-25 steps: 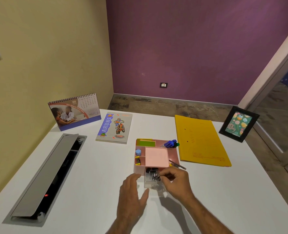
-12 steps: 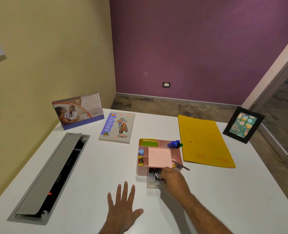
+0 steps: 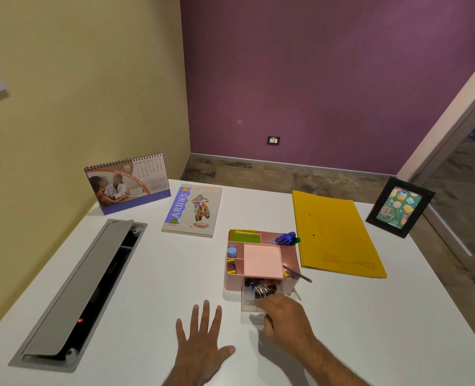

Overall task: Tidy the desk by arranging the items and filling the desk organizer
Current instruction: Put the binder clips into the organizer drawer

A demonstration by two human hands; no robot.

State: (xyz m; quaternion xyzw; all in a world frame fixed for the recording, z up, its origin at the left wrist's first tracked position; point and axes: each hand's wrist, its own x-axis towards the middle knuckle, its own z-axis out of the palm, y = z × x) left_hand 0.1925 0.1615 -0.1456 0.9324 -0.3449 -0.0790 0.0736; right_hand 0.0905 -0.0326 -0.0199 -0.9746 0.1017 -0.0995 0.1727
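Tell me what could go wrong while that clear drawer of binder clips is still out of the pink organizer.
1. The binder clips are heaped above the rim of the clear drawer; pushing it in could snag them or spill some.
2. The right hand works alone while the left hand lies flat on the desk, so the pink organizer may slide.
3. The pencil overhanging its edge could roll off.

I am seeing soft, even indoor light falling from above, leaving the white worktop (image 3: pixel 152 274) bright without glare. The hands are casting dim, blurred shadows just beside them. The wide lens is bending the walls outward toward the edges. Fine detail is looking slightly soft, and the calendar (image 3: pixel 127 182) print is staying unreadable.
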